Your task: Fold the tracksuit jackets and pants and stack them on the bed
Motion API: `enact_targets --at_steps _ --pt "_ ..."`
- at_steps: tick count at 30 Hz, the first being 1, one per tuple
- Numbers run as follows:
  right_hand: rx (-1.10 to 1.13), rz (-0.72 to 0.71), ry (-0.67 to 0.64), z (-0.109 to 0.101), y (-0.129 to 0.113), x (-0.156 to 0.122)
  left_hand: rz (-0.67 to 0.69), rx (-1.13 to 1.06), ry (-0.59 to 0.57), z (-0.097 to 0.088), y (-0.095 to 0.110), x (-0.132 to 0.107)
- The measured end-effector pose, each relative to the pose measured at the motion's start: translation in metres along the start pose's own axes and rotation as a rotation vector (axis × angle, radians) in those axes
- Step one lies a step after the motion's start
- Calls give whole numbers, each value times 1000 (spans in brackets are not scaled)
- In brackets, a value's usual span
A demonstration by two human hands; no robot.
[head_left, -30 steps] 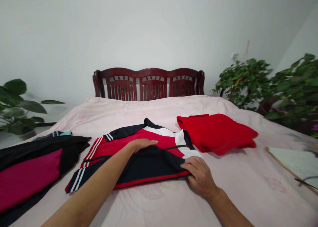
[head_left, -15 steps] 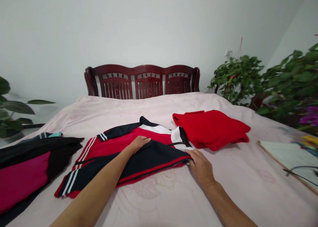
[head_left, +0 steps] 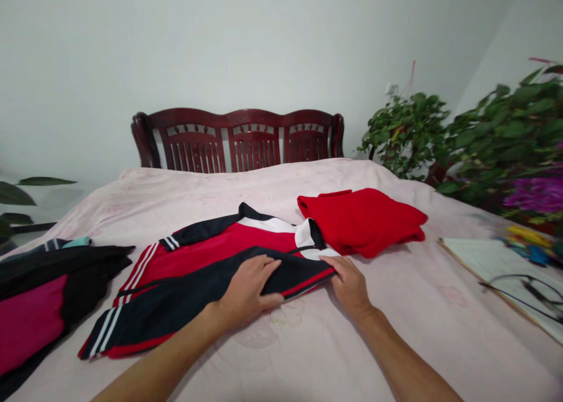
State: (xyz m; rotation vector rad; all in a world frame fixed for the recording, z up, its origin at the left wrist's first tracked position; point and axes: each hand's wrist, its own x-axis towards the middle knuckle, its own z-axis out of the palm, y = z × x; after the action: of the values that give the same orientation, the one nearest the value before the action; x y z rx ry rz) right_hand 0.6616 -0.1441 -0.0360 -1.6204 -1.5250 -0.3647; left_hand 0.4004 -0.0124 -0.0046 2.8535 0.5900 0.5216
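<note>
My left hand (head_left: 248, 284) and its forearm (head_left: 171, 355) hide part of the jacket (head_left: 193, 284), and I cannot tell how far the thumb of my right hand (head_left: 352, 284) goes beneath its corner. Both my arms are cut off below. On my left, the dark clothes (head_left: 33, 326) and a plant (head_left: 15, 193) run out of view; on my right, so do the paper (head_left: 477, 258), glasses (head_left: 534, 290), purple flowers (head_left: 536, 193) and bigger plant (head_left: 501, 126). The bed (head_left: 299, 349) hides the headboard's (head_left: 253, 135) foot. The yellow and blue things (head_left: 528, 240) are too blurred to name, the wall socket (head_left: 391, 89) too small for detail.
</note>
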Motion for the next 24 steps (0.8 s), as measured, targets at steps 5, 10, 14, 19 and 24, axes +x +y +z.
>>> enact_targets --at_steps 5,10,14,19,24 --pt "11 -32 -133 -7 -4 -3 -9 106 -111 33 9 -28" --pt "-67 -95 -279 -20 4 -5 94 138 -67 41 -3 -35" --pt "-118 -81 -387 -27 18 -6 114 100 -101 31 0 -45" --pt "-36 272 -230 -36 33 -3 131 57 -147 18 9 -57" --pt "-36 183 -124 -27 -5 4 147 41 -160 16 10 -57"
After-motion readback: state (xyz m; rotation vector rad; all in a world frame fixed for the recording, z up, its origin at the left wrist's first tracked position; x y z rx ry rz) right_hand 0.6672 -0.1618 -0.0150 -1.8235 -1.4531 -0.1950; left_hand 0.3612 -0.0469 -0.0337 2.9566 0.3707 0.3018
